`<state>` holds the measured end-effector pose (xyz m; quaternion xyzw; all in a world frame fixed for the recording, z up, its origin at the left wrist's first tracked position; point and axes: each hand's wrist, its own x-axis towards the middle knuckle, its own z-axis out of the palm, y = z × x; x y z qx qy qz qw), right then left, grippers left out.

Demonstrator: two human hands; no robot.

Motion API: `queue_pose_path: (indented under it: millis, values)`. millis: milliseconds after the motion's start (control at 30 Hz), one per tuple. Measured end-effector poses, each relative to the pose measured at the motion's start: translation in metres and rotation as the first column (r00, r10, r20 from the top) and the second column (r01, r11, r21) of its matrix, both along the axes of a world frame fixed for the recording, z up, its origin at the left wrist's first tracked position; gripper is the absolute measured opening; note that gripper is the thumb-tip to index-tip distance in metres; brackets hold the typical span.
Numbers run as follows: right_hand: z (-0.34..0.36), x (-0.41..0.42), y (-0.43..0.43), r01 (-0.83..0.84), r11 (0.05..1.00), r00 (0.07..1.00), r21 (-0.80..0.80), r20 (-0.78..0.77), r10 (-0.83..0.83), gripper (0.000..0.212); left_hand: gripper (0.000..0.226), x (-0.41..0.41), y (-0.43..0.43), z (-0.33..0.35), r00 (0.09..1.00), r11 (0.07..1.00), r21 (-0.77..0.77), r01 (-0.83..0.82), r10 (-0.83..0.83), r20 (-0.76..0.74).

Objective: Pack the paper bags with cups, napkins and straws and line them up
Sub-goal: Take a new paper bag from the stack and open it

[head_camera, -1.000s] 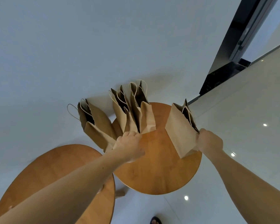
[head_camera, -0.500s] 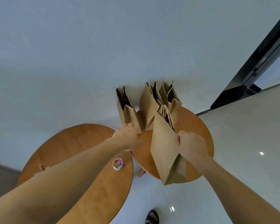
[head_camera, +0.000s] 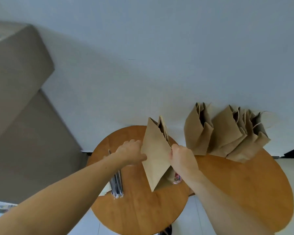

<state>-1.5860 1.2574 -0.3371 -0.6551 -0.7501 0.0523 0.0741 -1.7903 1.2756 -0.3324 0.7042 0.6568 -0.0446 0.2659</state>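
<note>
Two bare arms reach out from the bottom of the view. The left hand (head_camera: pixel 131 152) holds the left side of a brown paper bag (head_camera: pixel 155 155), with its thumb on the front and its fingers going behind. The right hand (head_camera: pixel 183 158) is curled tight and pinches the bag's right edge. The bag is plain brown, folded flat and narrow, with a saw-tooth top that is open just a little. It leans to the left above the left round wooden table (head_camera: pixel 139 211). I cannot tell if its bottom corner touches the wood.

At 8 o'clock from the bag, a bundle of dark straws in clear wrap (head_camera: pixel 116 184) lies on that table, partly under the left arm. At 5 o'clock, a cup with a colourful pattern (head_camera: pixel 176 178) peeks out, mostly hidden by the bag and the right wrist.

At 3 o'clock is a second round wooden table (head_camera: pixel 244 187). On its far edge three more brown paper bags (head_camera: pixel 226 134) with string handles stand close together, open at the top and leaning against the pale wall (head_camera: pixel 159 56).

Far off at 9 o'clock is something big and grey (head_camera: pixel 15 99).
</note>
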Motion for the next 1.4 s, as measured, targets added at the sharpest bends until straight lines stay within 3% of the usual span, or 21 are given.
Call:
queue_pose_path:
  millis: [100,233,400,533,633,700,767,933,1067,1167,1267,1333,1400]
  values:
    - [-0.022,-0.021,-0.002,-0.036,0.999,0.997,0.002,-0.07,0.036,0.02,0.041,-0.016,-0.004,-0.012,0.996,0.995,-0.052,-0.08,0.082,0.03]
    - [-0.055,-0.025,-0.017,-0.077,0.97,0.994,-0.229,-0.099,0.056,0.023,0.02,-0.017,-0.018,-0.031,0.997,0.983,-0.167,-0.082,0.08,-0.019]
    - [-0.061,-0.004,-0.014,-0.117,0.923,0.98,-0.367,-0.193,0.047,0.058,0.04,-0.004,-0.021,-0.058,0.994,0.966,-0.242,-0.086,0.101,0.049]
    - [-0.058,0.005,0.013,-0.129,0.912,0.956,-0.39,-0.293,0.01,0.042,0.082,0.015,-0.013,-0.063,0.96,0.943,-0.268,-0.197,0.24,0.141]
    - [-0.062,0.004,0.026,-0.144,0.895,0.933,-0.423,-0.36,-0.02,0.03,0.091,0.034,-0.009,-0.06,0.938,0.92,-0.317,-0.232,0.298,0.175]
    - [-0.066,0.002,0.03,-0.124,0.883,0.926,-0.453,-0.373,-0.062,0.02,0.082,0.045,-0.008,-0.06,0.926,0.903,-0.337,-0.268,0.338,0.169]
    - [-0.071,0.002,0.031,-0.107,0.864,0.935,-0.491,-0.346,-0.08,0.016,0.067,0.054,-0.008,-0.064,0.935,0.898,-0.307,-0.315,0.349,0.061]
    - [-0.077,0.015,0.038,-0.028,0.876,0.982,-0.482,-0.178,-0.066,0.009,0.024,0.052,-0.008,-0.073,0.887,0.861,-0.213,-0.461,0.454,-0.086]
    - [-0.078,0.04,0.049,0.074,0.899,0.984,-0.431,-0.113,-0.136,0.013,0.016,0.003,-0.005,-0.072,0.811,0.812,-0.092,-0.577,0.555,-0.185]
    - [-0.078,0.044,0.052,0.072,0.901,0.986,-0.428,-0.104,-0.128,0.011,0.017,-0.027,-0.006,-0.073,0.793,0.787,-0.095,-0.609,0.606,-0.065]
    - [-0.077,0.031,0.048,0.003,0.889,0.983,-0.458,-0.16,-0.086,0.014,0.013,-0.024,-0.007,-0.08,0.827,0.836,-0.178,-0.519,0.544,0.144]
    - [-0.075,0.022,0.046,-0.051,0.868,0.977,-0.494,-0.203,-0.058,0.024,0.027,-0.016,-0.005,-0.087,0.819,0.845,-0.29,-0.449,0.519,0.245]
    - [-0.072,0.018,0.045,-0.113,0.837,0.97,-0.535,-0.244,-0.025,0.04,0.046,-0.011,-0.004,-0.091,0.842,0.861,-0.321,-0.394,0.479,0.25]
